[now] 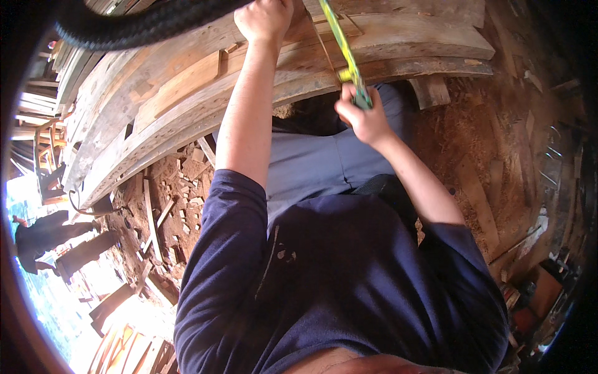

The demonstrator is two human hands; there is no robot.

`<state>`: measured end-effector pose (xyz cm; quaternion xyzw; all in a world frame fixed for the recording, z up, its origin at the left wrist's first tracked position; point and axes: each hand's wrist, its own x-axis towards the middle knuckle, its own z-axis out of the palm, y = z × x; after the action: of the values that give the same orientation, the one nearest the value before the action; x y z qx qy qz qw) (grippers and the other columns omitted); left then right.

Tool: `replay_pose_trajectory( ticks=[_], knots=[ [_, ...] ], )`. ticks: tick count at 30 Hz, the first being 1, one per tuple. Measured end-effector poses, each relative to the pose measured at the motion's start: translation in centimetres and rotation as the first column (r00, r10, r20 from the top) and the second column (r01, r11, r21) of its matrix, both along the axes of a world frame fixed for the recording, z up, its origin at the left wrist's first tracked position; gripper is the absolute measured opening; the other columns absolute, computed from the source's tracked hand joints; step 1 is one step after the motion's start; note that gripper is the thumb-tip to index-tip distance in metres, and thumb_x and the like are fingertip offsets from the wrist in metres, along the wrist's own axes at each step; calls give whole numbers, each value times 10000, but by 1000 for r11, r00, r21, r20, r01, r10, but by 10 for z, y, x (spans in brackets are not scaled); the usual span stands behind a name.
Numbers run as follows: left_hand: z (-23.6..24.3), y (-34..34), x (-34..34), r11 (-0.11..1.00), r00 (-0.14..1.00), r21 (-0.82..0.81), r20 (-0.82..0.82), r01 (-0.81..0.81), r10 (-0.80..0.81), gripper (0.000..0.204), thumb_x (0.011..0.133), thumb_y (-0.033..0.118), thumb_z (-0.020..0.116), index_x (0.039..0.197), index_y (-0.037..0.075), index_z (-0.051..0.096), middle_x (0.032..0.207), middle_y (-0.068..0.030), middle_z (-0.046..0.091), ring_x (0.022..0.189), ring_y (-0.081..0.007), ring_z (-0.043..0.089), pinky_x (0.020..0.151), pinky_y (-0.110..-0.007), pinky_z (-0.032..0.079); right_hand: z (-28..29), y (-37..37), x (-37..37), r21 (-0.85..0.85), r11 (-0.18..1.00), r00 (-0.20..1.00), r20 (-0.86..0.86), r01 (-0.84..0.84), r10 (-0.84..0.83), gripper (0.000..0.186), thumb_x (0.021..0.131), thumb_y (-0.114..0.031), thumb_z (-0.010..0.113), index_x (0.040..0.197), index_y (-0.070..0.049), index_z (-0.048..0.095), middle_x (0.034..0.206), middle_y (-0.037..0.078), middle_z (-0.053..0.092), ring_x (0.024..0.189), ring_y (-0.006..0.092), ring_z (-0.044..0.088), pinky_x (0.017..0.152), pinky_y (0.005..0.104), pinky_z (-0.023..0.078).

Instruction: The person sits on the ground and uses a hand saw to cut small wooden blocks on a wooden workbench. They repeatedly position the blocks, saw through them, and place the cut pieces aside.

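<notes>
My right hand (364, 115) is wrapped round the handle of a hacksaw (341, 40) with a yellow-green frame. The saw slants up and left, and its far end runs out of the top of the view. A thin line beside the frame looks like its blade. Farther forward, my left hand (265, 22) is closed in a fist over the wooden bench (398, 40), next to a thin brown wooden piece (301, 28). What its fingers hold, if anything, is hidden.
A short flat board (180, 82) lies on the bench, left of my left forearm. A thick black hose (149, 28) crosses the upper left. Wood offcuts (187, 181) and sawdust cover the floor; a dark stool-like shape (87, 252) stands in bright light at left.
</notes>
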<state>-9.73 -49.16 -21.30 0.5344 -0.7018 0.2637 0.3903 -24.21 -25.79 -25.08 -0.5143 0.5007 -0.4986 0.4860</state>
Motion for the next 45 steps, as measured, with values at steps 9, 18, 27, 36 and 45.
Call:
replay_pose_trajectory(
  ticks=[9,18,27,36,45],
  knots=[
    [0,3,0,995,997,-93,-68,41,-47,474,951,254,591,495,126,622,550,-115,661,510,-296,664,586,-425,528,47,37,-18,120,993,977,209,10,-35,224,885,-85,683,718,-102,534,594,-12,530,514,73,470,479,281,351],
    [3,6,1,987,994,-139,-58,84,-93,457,943,234,605,498,132,610,554,-108,657,501,-293,653,576,-427,520,64,-47,0,-141,983,922,383,118,-56,204,934,21,615,773,-73,531,621,-12,485,515,80,436,505,287,361],
    [1,6,3,990,994,-110,-64,83,-91,448,947,244,603,513,130,612,577,-112,669,519,-298,659,587,-430,525,13,-60,19,105,990,918,376,93,-126,252,881,-36,666,701,-97,500,604,-22,487,531,67,454,511,274,350],
    [-5,-6,0,1000,1000,19,-1,-12,12,467,967,267,558,536,108,641,615,-135,693,548,-313,680,601,-445,534,19,32,-20,165,986,990,138,-10,-13,233,872,-106,670,685,-105,531,566,-35,495,505,94,456,507,301,355],
    [-3,1,1,989,996,-135,-54,61,-68,449,940,236,602,505,125,619,577,-119,673,509,-296,658,582,-437,518,96,0,-18,-38,998,941,338,44,-28,249,950,-31,632,756,-93,489,611,-32,439,507,67,415,508,278,347]
  ],
)
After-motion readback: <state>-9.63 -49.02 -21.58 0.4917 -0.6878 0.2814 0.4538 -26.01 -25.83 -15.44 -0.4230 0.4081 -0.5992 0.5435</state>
